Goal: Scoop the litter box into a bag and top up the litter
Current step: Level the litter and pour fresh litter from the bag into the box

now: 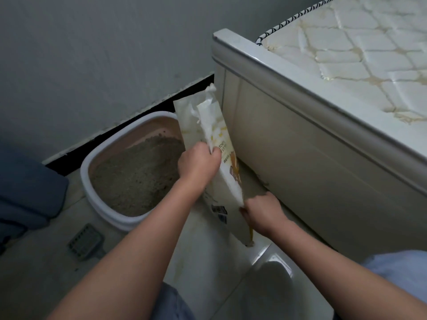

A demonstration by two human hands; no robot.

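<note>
Gripping crinkled litter bag, left hand, right hand, grainy litter box

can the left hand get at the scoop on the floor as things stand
Probably not right away. The left hand has its grip on the litter bag, so it would have to let go first. The scoop itself lies uncovered on the floor tiles beside the litter box.

Dim, flat indoor light is recorded, brightest on the mattress at upper right, with soft glare on the floor tile, slight overall blur, and wide-angle bending at the edges.
</note>
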